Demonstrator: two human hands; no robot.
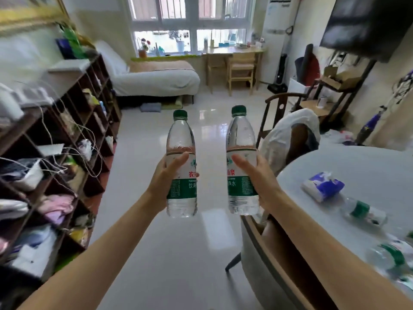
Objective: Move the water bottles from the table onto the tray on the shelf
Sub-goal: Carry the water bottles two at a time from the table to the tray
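Clear plastic fills both fists: the left hand (166,175) clamps one green-capped bottle (181,166), the right hand (257,177) another (241,162), upright over the floor. More bottles (363,212) lie near the table (357,162) edge beside a tissue pack (321,186).

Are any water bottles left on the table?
Yes, at least two more green-labelled bottles lie on the table: one bottle beside the tissue pack, another bottle near the right edge.

Glossy white floor (169,135), daybed (156,77) beneath barred, bright window (190,21).
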